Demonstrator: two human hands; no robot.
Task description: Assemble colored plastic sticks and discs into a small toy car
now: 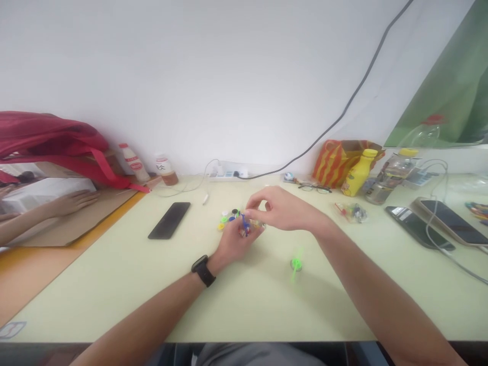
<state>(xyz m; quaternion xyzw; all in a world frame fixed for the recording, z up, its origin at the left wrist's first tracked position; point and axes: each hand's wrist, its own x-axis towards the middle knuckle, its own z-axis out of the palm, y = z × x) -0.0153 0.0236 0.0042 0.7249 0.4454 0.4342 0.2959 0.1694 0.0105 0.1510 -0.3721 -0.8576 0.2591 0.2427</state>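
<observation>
Near the middle of the table my left hand (235,240) is curled round a small blue plastic piece (245,224), whose kind I cannot make out. My right hand (277,209) comes in from the right, thumb and forefinger pinched at the top of that blue piece. Small round plastic pieces (222,224) in yellow, green, white, blue and black lie just beyond my left hand, partly hidden by it. A bright green plastic piece with thin blades, like a small spinner (296,264), stands on the table below my right wrist.
A black phone (169,220) lies left; a clear bag of small parts (351,212) lies right. Bottles, glasses (314,188), a striped bag (335,162) and a power strip (227,173) line the wall. More phones (453,221) are far right. Another person's hand (74,202) rests at far left.
</observation>
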